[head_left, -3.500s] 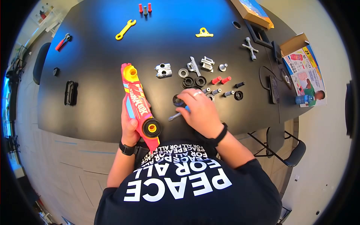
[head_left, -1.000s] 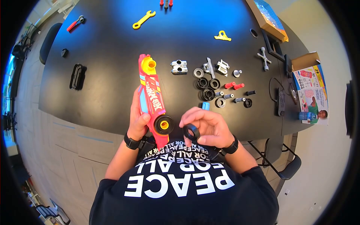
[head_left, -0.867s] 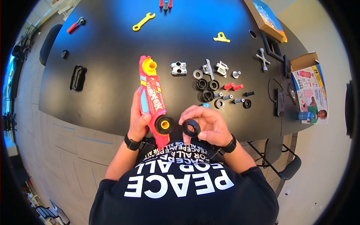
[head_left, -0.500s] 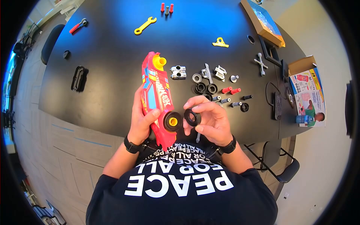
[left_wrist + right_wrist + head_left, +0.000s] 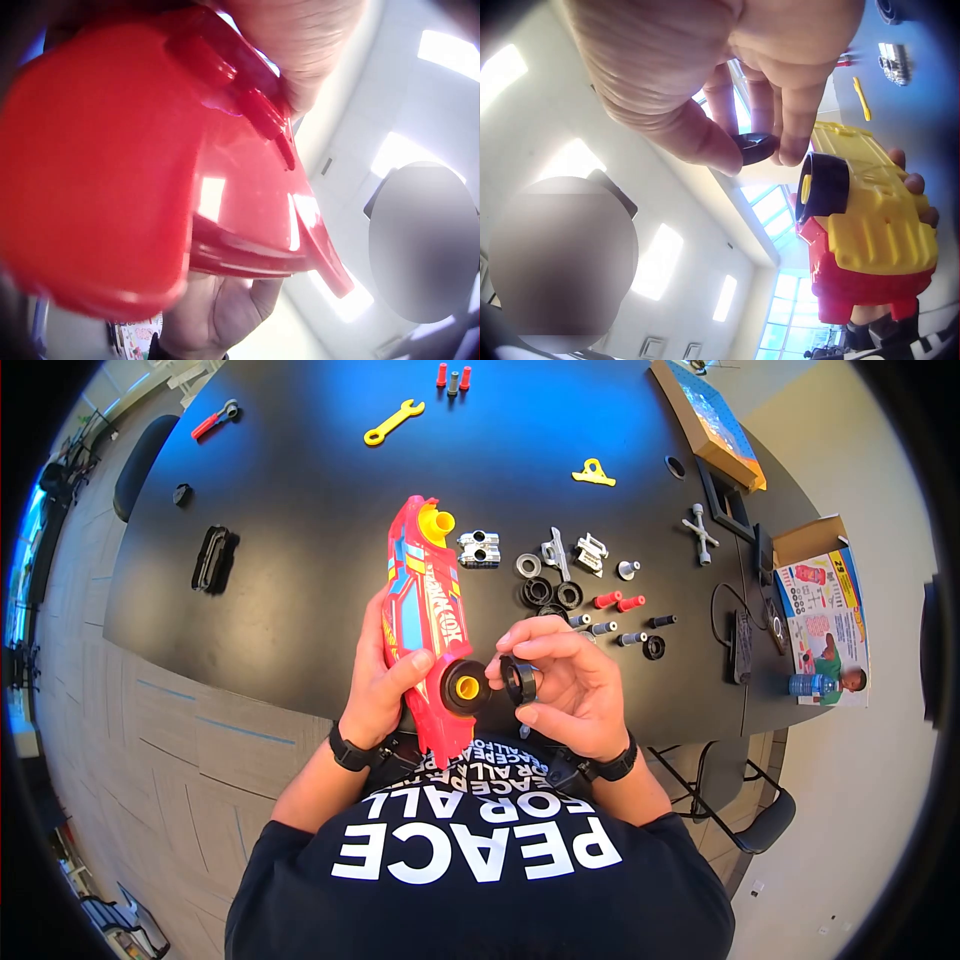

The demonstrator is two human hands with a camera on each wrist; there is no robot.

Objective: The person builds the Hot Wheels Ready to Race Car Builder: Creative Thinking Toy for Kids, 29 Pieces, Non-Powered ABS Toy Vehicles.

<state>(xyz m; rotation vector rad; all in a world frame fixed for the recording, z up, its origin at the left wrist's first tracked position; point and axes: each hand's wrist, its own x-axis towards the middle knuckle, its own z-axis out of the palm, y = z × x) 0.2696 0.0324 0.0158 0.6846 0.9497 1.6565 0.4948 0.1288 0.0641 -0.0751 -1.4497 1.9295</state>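
My left hand grips a red toy car body with Hot Wheels lettering, thumb over its side. A black wheel sits round the yellow hub at the car's near end; the far hub is bare yellow. My right hand pinches a black tyre ring between thumb and fingers, just right of that wheel. From the right wrist view, the ring stands apart from the fitted wheel, and the car's yellow underside shows. Red bodywork fills much of the left wrist view.
On the black table lie several black rings, red pegs, grey pegs and silver parts. Farther off are a yellow wrench, a grey cross wrench, a red-handled tool and an open printed box.
My right hand has put down a blue-handled screwdriver, picked the black ring off the table and brought it beside the car's wheel. The car has tilted and shifted right in my left hand.
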